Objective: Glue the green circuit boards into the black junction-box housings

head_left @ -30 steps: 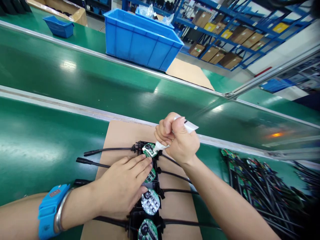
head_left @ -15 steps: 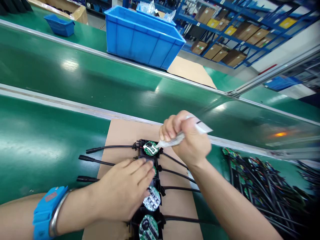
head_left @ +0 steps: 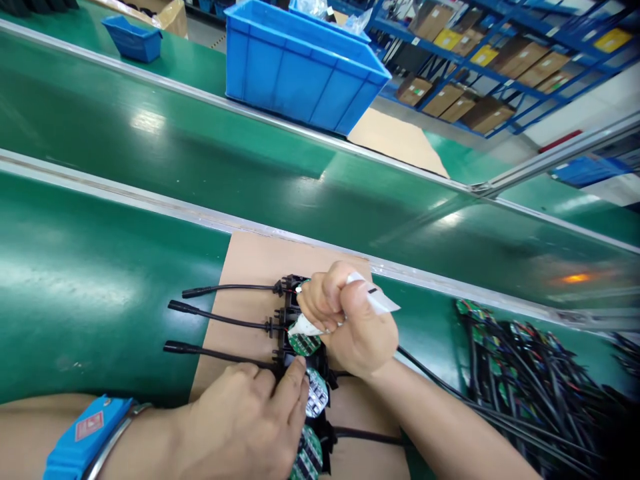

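My right hand (head_left: 357, 327) is wrapped round a white squeeze tube (head_left: 383, 301), its flattened tail sticking out above the thumb. The tube's nozzle points down at the round green circuit board (head_left: 304, 344) second from the far end of a row of black plastic housings (head_left: 291, 303). Whether the tip touches that board, I cannot tell. My left hand (head_left: 245, 413) lies over the near housings, index finger stretched beside the third board (head_left: 317, 393). A nearer green board (head_left: 307, 455) is partly covered by this hand. Black cables (head_left: 220, 355) run out from both sides of the row.
The housings lie on a cardboard sheet (head_left: 255, 260) on the green bench. A heap of wired circuit boards and cables (head_left: 530, 380) sits at right. Beyond a metal rail (head_left: 150, 200) stand a large blue bin (head_left: 300, 73) and a small blue tray (head_left: 133, 40).
My right hand has brought the tube from the farthest board to the second one, nearer me. My left hand has drawn back toward me, uncovering the second board. The view has shifted slightly.
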### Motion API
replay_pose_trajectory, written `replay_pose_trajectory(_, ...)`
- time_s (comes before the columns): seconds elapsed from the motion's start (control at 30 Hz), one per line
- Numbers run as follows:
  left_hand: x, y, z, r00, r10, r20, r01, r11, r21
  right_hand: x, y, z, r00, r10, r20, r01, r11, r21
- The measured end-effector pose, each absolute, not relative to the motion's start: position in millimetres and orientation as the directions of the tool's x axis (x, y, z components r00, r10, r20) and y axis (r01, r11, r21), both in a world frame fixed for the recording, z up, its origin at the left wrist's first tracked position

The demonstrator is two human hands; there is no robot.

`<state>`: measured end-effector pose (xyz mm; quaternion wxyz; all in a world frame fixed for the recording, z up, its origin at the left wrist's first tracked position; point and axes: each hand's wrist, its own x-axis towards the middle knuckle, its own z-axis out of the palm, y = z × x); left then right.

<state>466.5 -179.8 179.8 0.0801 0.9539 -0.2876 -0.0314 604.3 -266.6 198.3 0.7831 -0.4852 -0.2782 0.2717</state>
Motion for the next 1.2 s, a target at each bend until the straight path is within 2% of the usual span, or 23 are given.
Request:
replay_pose_trajectory(0.17,468.9,-178.3,187.0,0.816,-0.566,-0.115,-0.536,-0.817,0.211,604.4,-275.3,204.1,0.685,0.71,0.165,-0.139,0.349,-0.927)
replay_pose_trajectory(0.43,470.4,-175.9,187.8,0.808,-0.582,-0.096,-0.547,-0.8,0.245,601.9,-294.2,214.6,0.672,0.734,0.104,-0.137,0.261,-0.956)
replay_pose_trajectory(1.0,469.1,-175.6,187.2,0.808,-0.585,-0.07,-0.565,-0.803,0.192,614.3,-285.9,205.2,0.727,0.663,0.18,-0.06,0.322,-0.945)
replay_pose_trajectory(1.07,466.4,-177.1,188.5,0.814,-0.579,-0.033,-0.565,-0.805,0.179,615.8,-291.2,208.3,0.724,0.665,0.181,-0.051,0.314,-0.948)
replay_pose_trajectory(1.2,452.2,-186.7,186.6,0.813,-0.567,0.133,-0.581,-0.805,0.12,604.7,-310.0,223.7,0.737,0.664,0.129,-0.12,0.316,-0.941)
